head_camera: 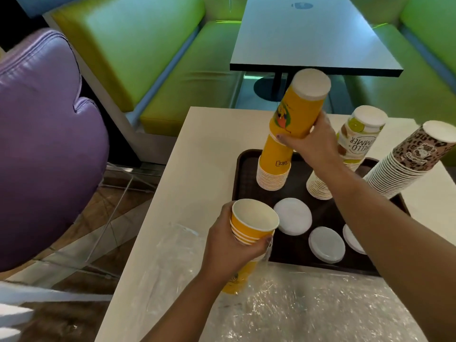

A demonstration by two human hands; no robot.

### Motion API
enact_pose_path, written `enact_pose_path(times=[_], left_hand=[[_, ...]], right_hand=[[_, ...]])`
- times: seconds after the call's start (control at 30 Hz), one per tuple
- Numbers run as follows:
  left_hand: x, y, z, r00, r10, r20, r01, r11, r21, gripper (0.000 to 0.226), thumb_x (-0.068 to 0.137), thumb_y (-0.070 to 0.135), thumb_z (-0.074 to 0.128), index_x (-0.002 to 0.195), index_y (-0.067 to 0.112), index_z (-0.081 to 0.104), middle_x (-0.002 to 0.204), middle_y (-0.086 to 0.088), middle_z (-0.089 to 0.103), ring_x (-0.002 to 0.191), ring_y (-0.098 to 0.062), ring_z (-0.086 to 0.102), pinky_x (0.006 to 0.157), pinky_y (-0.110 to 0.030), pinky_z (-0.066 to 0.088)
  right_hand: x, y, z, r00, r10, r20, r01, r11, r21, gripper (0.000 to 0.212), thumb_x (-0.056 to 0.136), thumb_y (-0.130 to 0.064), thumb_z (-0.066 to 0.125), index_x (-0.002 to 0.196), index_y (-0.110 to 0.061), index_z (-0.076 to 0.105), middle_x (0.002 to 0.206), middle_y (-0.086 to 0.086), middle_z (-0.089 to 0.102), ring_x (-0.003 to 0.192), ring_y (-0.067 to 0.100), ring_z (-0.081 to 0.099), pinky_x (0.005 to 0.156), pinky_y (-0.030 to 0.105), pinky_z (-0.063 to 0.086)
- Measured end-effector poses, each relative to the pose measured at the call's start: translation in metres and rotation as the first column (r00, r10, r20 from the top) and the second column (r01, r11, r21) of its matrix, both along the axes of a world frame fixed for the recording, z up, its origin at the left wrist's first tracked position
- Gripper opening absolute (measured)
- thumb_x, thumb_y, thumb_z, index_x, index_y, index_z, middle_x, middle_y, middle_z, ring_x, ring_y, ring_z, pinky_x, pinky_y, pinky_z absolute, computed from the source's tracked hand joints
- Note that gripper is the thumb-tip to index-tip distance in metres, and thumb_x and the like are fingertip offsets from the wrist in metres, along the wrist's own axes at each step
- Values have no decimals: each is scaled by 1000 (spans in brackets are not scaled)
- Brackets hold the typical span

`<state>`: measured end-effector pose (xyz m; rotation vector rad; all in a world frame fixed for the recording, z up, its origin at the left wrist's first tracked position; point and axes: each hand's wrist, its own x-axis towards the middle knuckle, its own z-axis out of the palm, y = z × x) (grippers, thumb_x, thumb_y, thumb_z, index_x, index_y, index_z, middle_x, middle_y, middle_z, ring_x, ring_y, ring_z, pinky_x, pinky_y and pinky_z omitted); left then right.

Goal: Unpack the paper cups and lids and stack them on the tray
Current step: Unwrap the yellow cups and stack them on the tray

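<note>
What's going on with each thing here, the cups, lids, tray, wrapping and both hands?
Right hand: grips upside-down yellow cups, tilted above the tray stack.
Yellow stack: upside down on tray.
Left hand: grips upright yellow cups, mouth open.
Lime-print stack: upside down, leaning.
Leopard-print stack: upside down, leaning.
White lids: flat on tray.
Plastic wrap: crumpled, on table.

On the table (197,144) sits the tray (238,178), three cup stacks (272,169) at its back, three lids (293,215) in front, plastic wrap (308,304) nearest.
</note>
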<state>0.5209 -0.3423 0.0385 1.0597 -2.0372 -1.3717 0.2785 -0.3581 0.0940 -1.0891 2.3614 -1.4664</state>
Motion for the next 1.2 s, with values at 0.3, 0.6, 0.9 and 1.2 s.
enact_pose_path(times=[0.3, 0.6, 0.9, 1.2], left_hand=[[-1, -2, -2, 999, 5, -50, -4, 1000, 24, 69, 56, 36, 88, 109, 42, 45, 108, 24, 56, 102, 1, 58, 75, -5, 46], [-1, -1, -4, 994, 30, -109, -27, 999, 22, 68, 51, 54, 75, 111, 40, 47, 105, 35, 56, 102, 9, 56, 72, -4, 45], [0, 3, -5, 992, 32, -123, -33, 999, -6, 68, 50, 52, 76, 110, 41, 46, 106, 36, 56, 100, 8, 57, 72, -5, 45], [5, 13, -8, 991, 58, -124, -66, 996, -55, 81, 52, 39, 86, 119, 40, 40, 115, 24, 52, 105, 8, 53, 77, -2, 44]], right_hand=[[0, -14, -55, 979, -5, 206, -26, 988, 151, 77, 68, -22, 84, 132, -16, 42, 131, 4, 53, 119, 21, 51, 88, 30, 44], [3, -14, -84, 994, -42, 105, 20, 979, 202, 80, 66, -26, 85, 132, -13, 42, 129, 7, 55, 119, 23, 51, 95, 35, 45], [36, 17, -62, 992, -121, -44, 116, 988, -99, 89, 74, -38, 78, 144, -14, 30, 143, 8, 36, 132, 16, 36, 102, 21, 30], [91, 73, -15, 670, 710, 216, -706, 520, 482, 88, 74, -48, 74, 144, -41, 22, 144, -13, 34, 122, 2, 37, 101, 27, 40]])
